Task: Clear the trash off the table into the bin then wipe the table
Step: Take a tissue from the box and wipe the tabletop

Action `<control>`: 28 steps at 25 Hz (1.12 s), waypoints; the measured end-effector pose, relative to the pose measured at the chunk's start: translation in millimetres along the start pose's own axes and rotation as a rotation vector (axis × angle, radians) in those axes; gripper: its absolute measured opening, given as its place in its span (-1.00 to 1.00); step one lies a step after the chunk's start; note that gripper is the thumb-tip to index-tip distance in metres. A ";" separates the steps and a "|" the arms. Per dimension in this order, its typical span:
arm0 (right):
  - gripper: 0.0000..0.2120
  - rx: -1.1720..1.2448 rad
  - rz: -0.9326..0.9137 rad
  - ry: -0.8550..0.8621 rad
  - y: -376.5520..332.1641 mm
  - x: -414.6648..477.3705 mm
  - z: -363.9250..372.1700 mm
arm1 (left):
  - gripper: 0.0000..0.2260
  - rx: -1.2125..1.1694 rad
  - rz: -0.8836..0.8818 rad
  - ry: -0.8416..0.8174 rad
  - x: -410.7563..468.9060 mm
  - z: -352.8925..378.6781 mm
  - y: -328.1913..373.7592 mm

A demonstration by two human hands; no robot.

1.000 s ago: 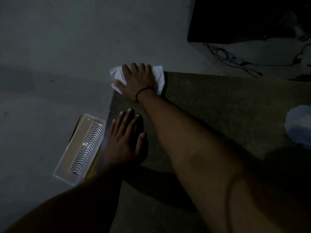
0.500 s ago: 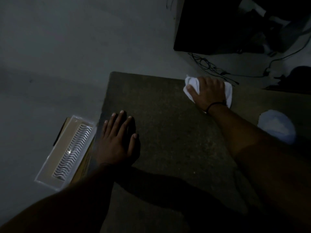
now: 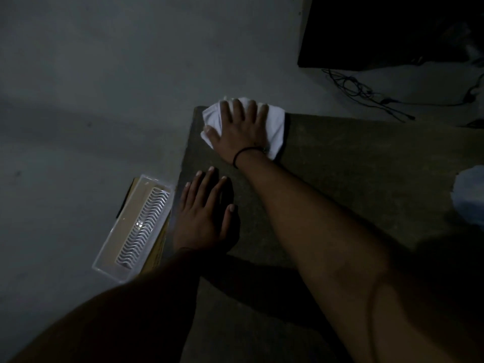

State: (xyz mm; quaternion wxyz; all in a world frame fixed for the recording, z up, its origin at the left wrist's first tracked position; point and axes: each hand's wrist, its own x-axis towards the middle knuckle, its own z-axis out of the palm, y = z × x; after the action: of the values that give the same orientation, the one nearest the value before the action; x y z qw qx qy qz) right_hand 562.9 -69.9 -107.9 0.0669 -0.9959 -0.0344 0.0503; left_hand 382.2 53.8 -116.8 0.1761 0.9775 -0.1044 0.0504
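At the far left corner of the desk (image 3: 340, 166), my right hand (image 3: 243, 129) pressed flat, fingers spread, on the white cloth (image 3: 275, 128); my left hand (image 3: 207, 213) lay open near its left edge.

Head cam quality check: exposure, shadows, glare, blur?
Head view: heavily underexposed overall; the white cloth under the right hand is the brightest patch and shows little texture. Head view: the forearms throw deep shadow over the near part of the table, and the left hand reads dim. Head view: a small glint on the clear box; no obvious motion blur.
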 end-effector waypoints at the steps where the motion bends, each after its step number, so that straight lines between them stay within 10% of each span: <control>1: -0.25 0.003 -0.014 0.001 0.0 0.0 0.4 | -0.47 0.002 0.003 -0.001 0.1 0.2 -0.3; 17: -0.20 -0.048 -0.017 0.059 49.4 -228.5 24.2 | -0.41 -0.018 -0.050 -0.102 -9.8 -9.1 3.8; 28: -0.16 -0.124 -0.132 -0.052 14.4 -550.3 32.5 | -0.39 0.016 -0.058 -0.357 -317.5 -61.5 33.9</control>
State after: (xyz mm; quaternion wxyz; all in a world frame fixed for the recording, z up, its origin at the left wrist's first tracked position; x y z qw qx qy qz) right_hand 14.2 -121.3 -89.3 0.0076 -0.9920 -0.1047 0.0696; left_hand 62.0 103.7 -91.1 0.1484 0.9749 -0.1056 -0.1281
